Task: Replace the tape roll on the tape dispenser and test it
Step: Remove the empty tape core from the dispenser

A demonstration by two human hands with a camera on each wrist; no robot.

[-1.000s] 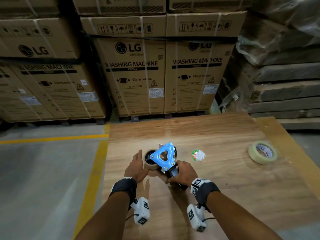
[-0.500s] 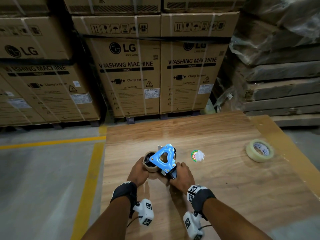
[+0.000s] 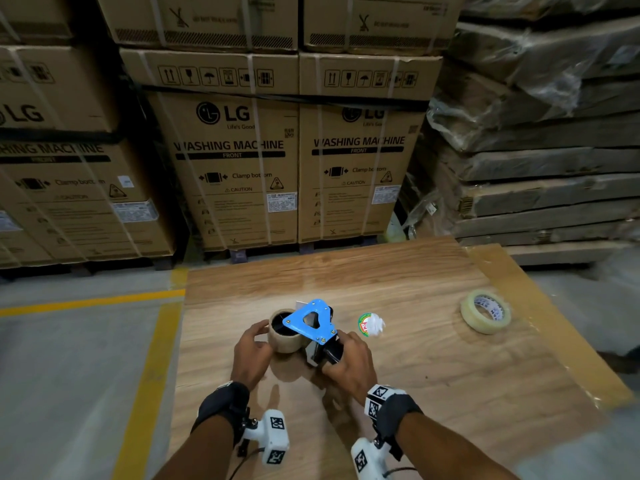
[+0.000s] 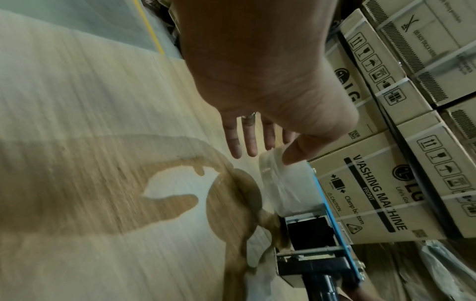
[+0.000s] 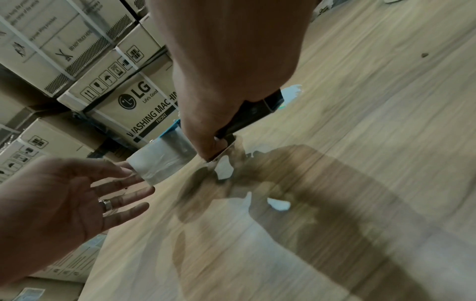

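dim warehouse | overhead light, hard shadows | wrist views motion-blurred | edges warped

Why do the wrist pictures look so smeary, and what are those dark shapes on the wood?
Left wrist view: the table grain streaks with motion blur, and the dark shapes are shadows of the left hand and tape roll. Right wrist view: similar streaking and shadows. Head view: sharper, edges bent by the wide lens.

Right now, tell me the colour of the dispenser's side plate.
Bright blue side plate, clearest in the head view.
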